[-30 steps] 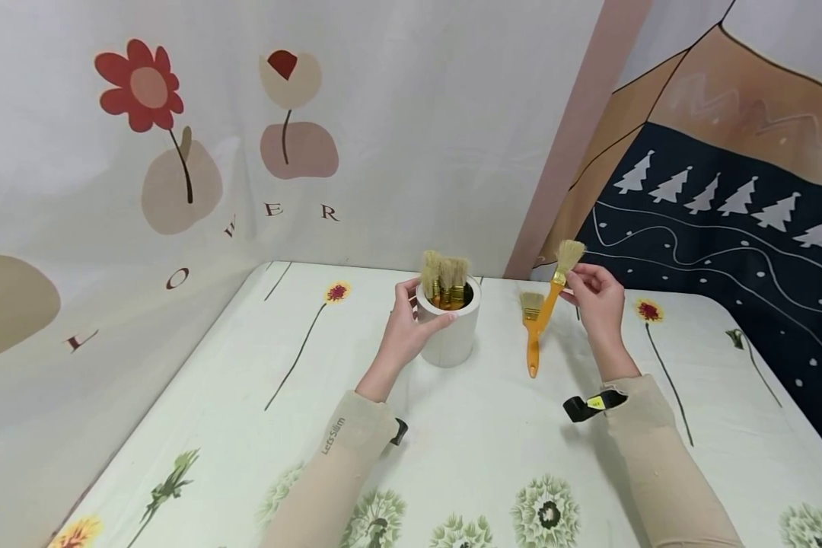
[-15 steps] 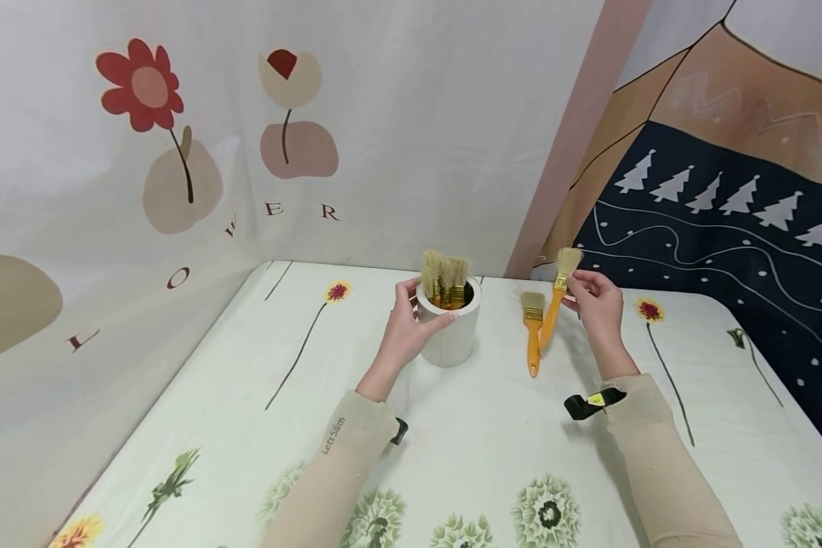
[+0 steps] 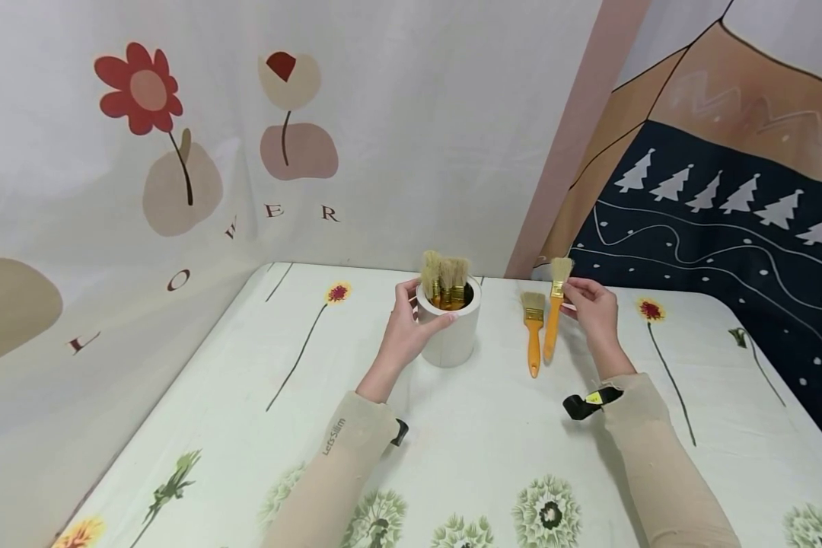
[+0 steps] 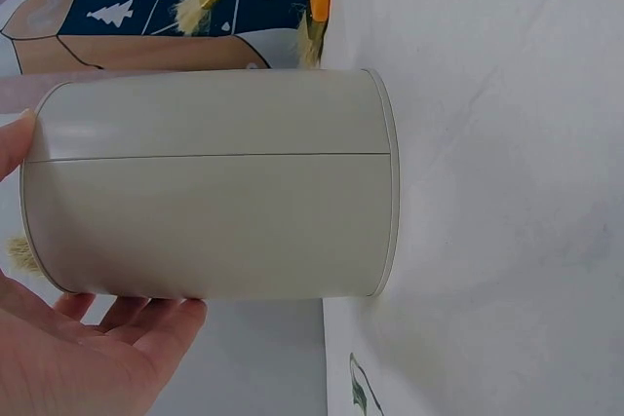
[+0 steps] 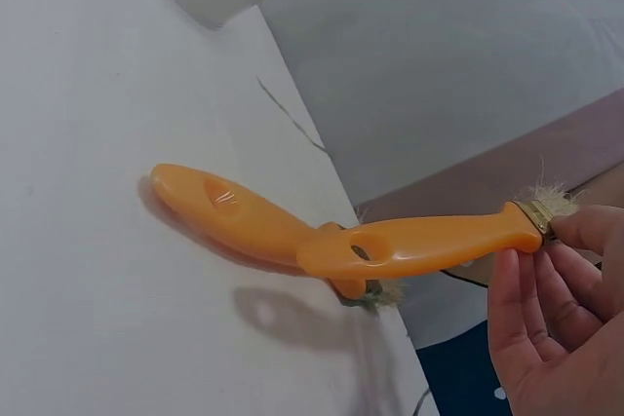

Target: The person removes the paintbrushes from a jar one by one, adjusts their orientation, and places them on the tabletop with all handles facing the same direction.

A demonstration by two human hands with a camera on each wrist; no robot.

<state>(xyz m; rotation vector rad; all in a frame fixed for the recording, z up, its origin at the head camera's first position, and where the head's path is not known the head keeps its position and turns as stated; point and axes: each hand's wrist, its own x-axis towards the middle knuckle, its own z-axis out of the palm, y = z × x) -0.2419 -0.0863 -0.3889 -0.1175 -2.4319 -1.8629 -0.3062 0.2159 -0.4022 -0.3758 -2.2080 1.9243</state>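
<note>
My left hand (image 3: 411,323) grips a white cylindrical container (image 3: 452,342) round its upper side, thumb at the rim. Several bristle brushes (image 3: 445,274) stand in it, bristles up. In my right hand (image 3: 594,308), thumb and fingers pinch a paintbrush (image 3: 552,323) with an orange handle at its metal ferrule, bristles up. The right wrist view shows its handle (image 5: 419,245) held above the table, with a shadow under it. A second orange-handled paintbrush (image 3: 533,335) lies on the table just left of the held one; its handle (image 5: 229,211) also shows in the right wrist view.
A white flower-printed cloth covers the table (image 3: 479,426). Behind stands a pale printed curtain (image 3: 411,137), and a dark cloth with white trees (image 3: 719,221) hangs at the right. The table's back edge runs just behind the container.
My right hand has lowered the paintbrush and turned it more upright, its bristles coming down and to the left. My left hand and the container have stayed in place.
</note>
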